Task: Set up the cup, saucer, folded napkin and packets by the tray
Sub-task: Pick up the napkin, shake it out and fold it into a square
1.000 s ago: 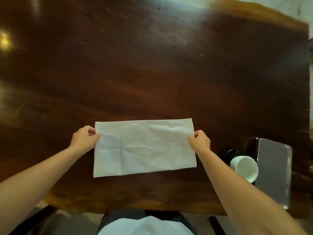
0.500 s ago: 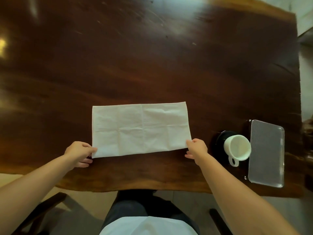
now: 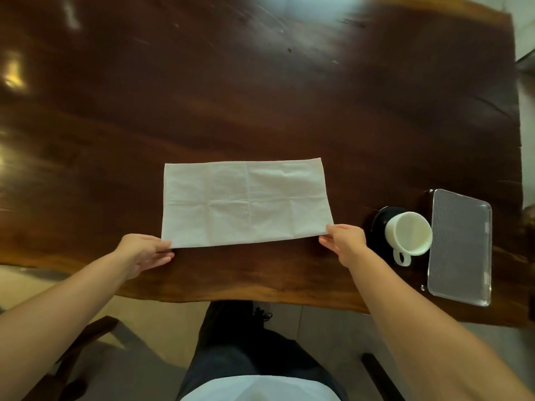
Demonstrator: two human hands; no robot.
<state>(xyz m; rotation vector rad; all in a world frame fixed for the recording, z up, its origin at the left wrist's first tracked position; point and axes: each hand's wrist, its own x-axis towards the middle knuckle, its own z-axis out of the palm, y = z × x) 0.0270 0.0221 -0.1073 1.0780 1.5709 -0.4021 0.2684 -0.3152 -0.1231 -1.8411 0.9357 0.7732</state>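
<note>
A white napkin lies flat on the dark wooden table as a long rectangle with crease lines. My left hand pinches its near left corner. My right hand pinches its near right corner. To the right, a white cup stands on a black saucer, its handle pointing toward me. Right beside the cup lies a clear ribbed tray. No packets are in sight.
The table's near edge runs just below my hands, its right edge just past the tray. A dark chair part shows at lower left and another at lower right. My legs are under the table edge.
Both hands slid from the napkin's side edges down to its near corners. The view shifted, so the napkin, cup and tray sit higher in the frame.
</note>
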